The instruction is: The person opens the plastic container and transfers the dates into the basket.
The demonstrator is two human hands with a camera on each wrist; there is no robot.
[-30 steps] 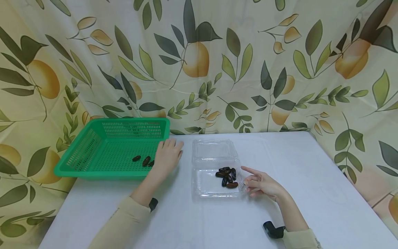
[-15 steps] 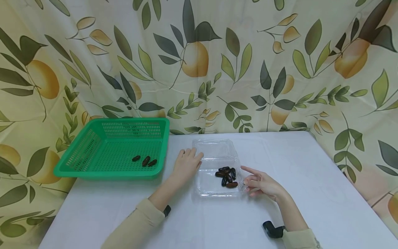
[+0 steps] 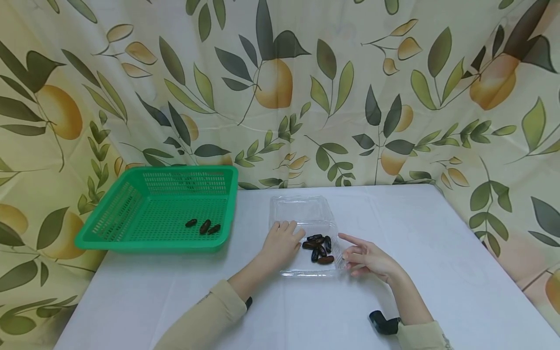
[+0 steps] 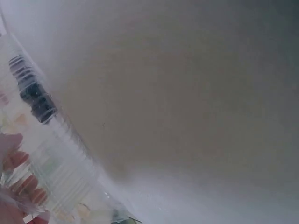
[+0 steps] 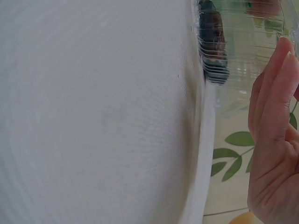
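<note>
My left hand is over the left part of a clear plastic clamshell box, fingers bent downward. Whether it holds anything is hidden in the head view; in the left wrist view its fingers show blurred through the plastic. Several dark brown dates lie in the right half of the box's base, just right of that hand. At the box's right edge is my right hand, index finger extended, other fingers loosely bent. In the right wrist view its fingers lie against or very near the box wall.
A green slotted plastic basket stands on the left of the white-covered table, with three dates in its right front corner. The box's lid lies folded back behind its base. A patterned curtain hangs behind the table.
My left hand has moved right, from the basket's right rim to over the left part of the box. The right hand has stayed at the box's right edge.
</note>
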